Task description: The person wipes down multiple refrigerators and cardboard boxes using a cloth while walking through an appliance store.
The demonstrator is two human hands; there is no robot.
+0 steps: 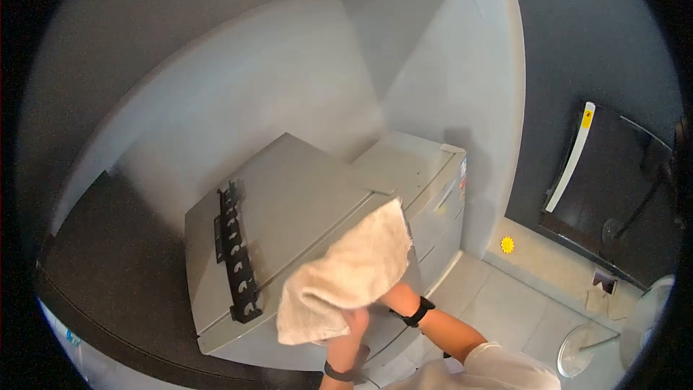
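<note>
A beige cloth [346, 267] is spread between my two hands, above the front edge of a grey refrigerator-like cabinet [303, 188]. My left hand [355, 320] grips its lower part, with the fingers hidden behind the fabric. At the cloth's right lower side is my right hand [395, 297], also holding it, its fingers mostly covered. Both wrists wear dark bands. On the cabinet top, left of the cloth, lies a long black rack [234, 253] with a row of hooks.
A second, lower grey cabinet [411, 162] stands in the corner behind. Dark counter surface [130, 260] extends at left. A black panel with a white handle [570, 159] hangs at right, near a yellow sticker [507, 245]. A round stand base [577, 351] sits on the tiled floor [498, 300].
</note>
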